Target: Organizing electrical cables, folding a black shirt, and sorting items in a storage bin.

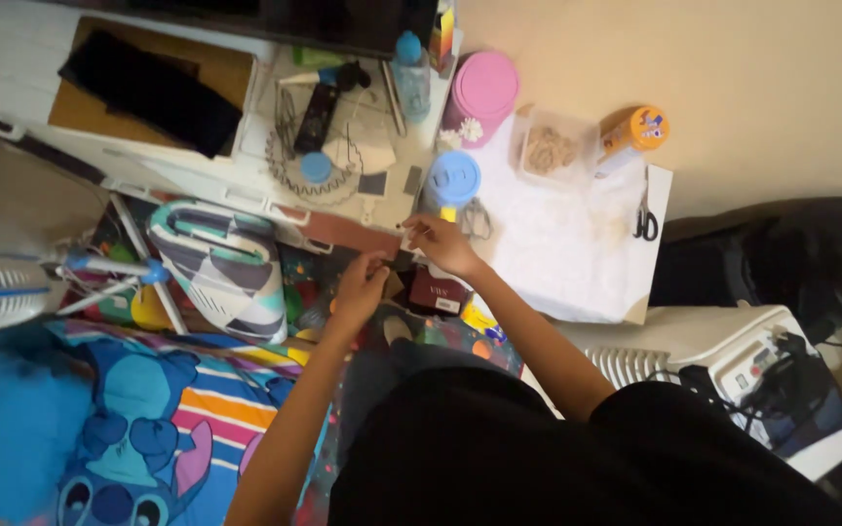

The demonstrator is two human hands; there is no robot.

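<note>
Cluttered floor-level workspace against a beige wall (762, 88); single head view, looking down.

Head view. Centre: both hands meet over small brown pieces. Left hand (360, 285) is curled, fingertips pinched on a small brown piece of card (394, 283), just at 9 o'clock of the right hand. Right hand (442, 244) is curled too, thumb and forefinger pinching something small and pale; what it is cannot be resolved. A dark red box (440, 290) lies directly at 6 o'clock of the right hand, touching or nearly so.

At 3 o'clock of the hands: white sheet (577, 263) with black-handled scissors (645, 222) on its far edge. At 12 o'clock: blue round lid (453, 178), pink cylindrical container (484, 90), clear tub (550, 148), orange-capped bottle (633, 130). At 9 o'clock: patterned clothes iron (221, 268) on its side. At 7 o'clock: striped cartoon blanket (148, 419). At 4 o'clock: white heater-like unit (733, 365).

Handling judgement: the card looks thin, light and fairly stiff, liable to crease; best pinched at its edges, as it is held now.
</note>
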